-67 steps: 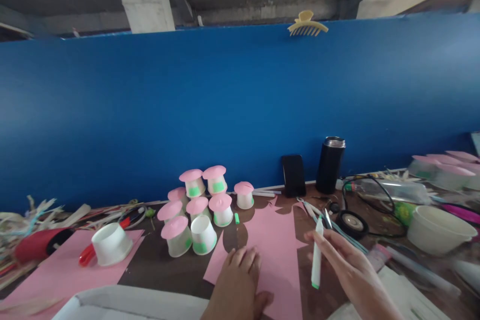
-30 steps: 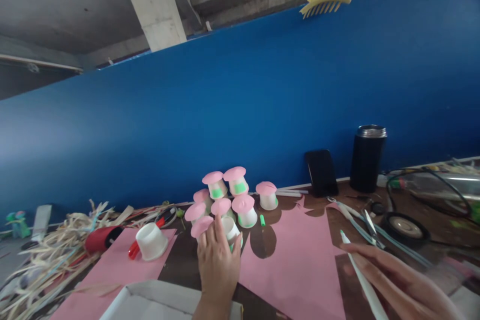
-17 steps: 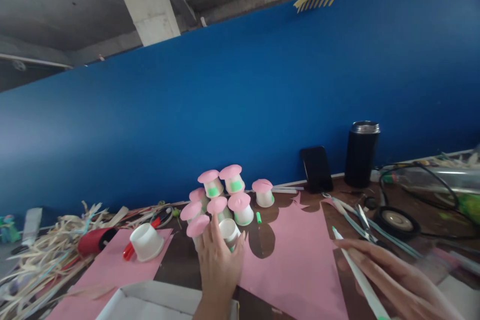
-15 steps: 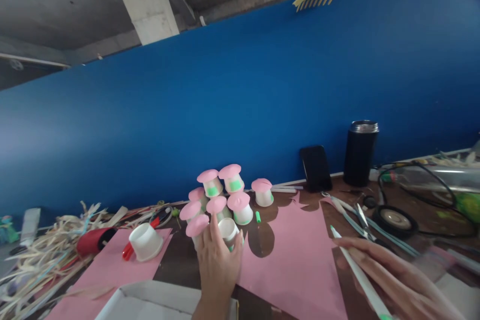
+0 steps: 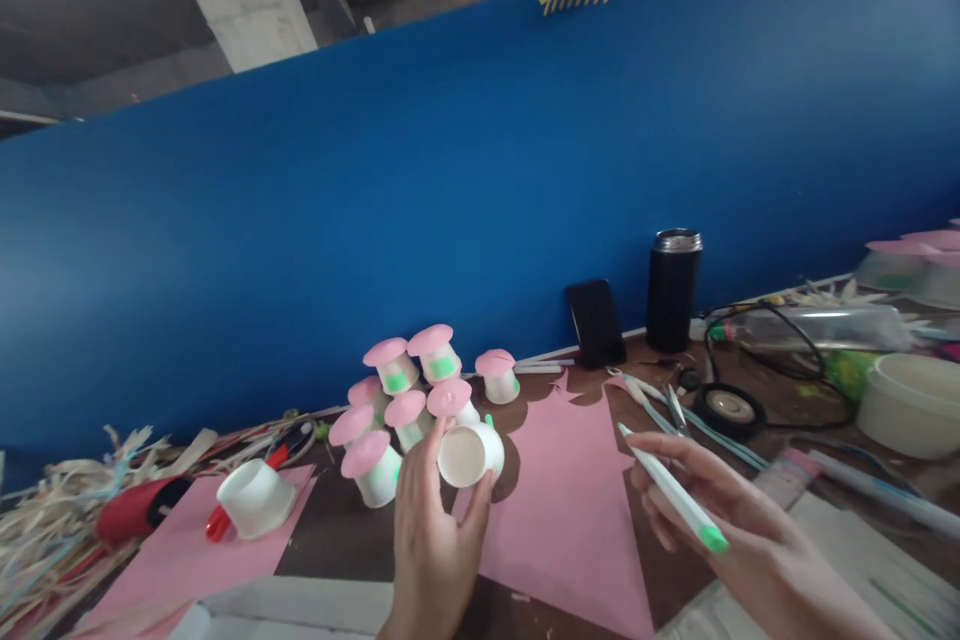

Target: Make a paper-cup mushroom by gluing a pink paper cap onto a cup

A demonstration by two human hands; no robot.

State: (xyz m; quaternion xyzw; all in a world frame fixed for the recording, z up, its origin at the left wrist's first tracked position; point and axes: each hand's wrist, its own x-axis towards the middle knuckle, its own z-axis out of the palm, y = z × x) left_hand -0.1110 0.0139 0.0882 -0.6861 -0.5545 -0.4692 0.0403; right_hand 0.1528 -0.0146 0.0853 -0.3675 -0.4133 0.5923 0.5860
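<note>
My left hand (image 5: 442, 520) has its fingers and thumb round a small white paper cup (image 5: 471, 455), which is tipped so that its open mouth faces me. Beside it stand several small white cups topped with pink paper discs (image 5: 367, 455), some with green patches on their sides. In my right hand (image 5: 697, 510) is a white marker pen (image 5: 670, 485) with a green end, its tip pointing up and left. Below the tip lies a pink paper sheet (image 5: 562, 510) with rounded cut-outs along its edge.
Another white cup (image 5: 256, 500) rests by a red tool on pink paper at left, near raffia-like strips (image 5: 52, 540). A phone (image 5: 595, 323) and black flask (image 5: 673, 292) stand against the blue partition. Scissors (image 5: 675, 410), a tape roll (image 5: 729, 410) and a white tub (image 5: 911, 405) are at right.
My left hand has lifted the white paper cup from among the others and tilted its mouth toward me. The marker pen in my right hand has turned slightly. The view has swung right.
</note>
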